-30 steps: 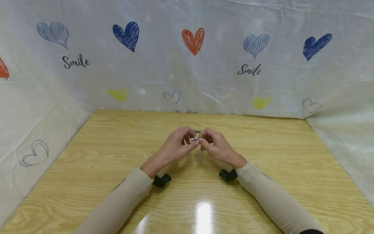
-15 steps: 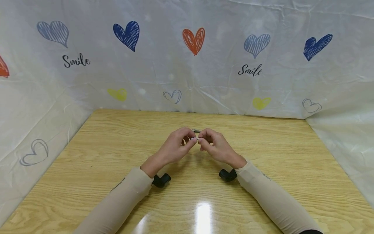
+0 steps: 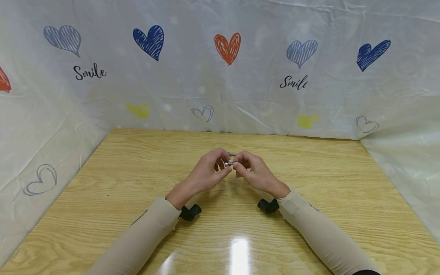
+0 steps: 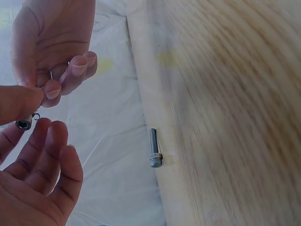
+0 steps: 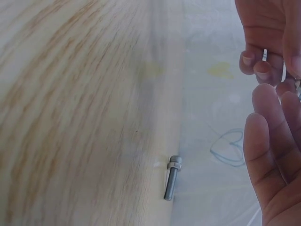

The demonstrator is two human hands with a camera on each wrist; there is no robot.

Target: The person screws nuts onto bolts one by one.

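Between the two hands is a small silver bolt. My left hand has its thumb and fingers curled round the head end, and its thumb lies a little apart from its index finger. In the left wrist view the bolt's socket head shows beside a small curved metal piece, whose kind is hard to tell. My right hand pinches the other end, mostly hidden by its fingertips. A second bolt with a nut near its head lies on the table just beyond both hands.
Hands and forearms are over a wood-grain table. A white sheet printed with hearts stands behind it and along both sides. Dark wrist mounts sit under the sleeve ends.
My left thumb and index closed over the bolt head half a second ago and have since spread, uncovering it. My right hand stays in place.
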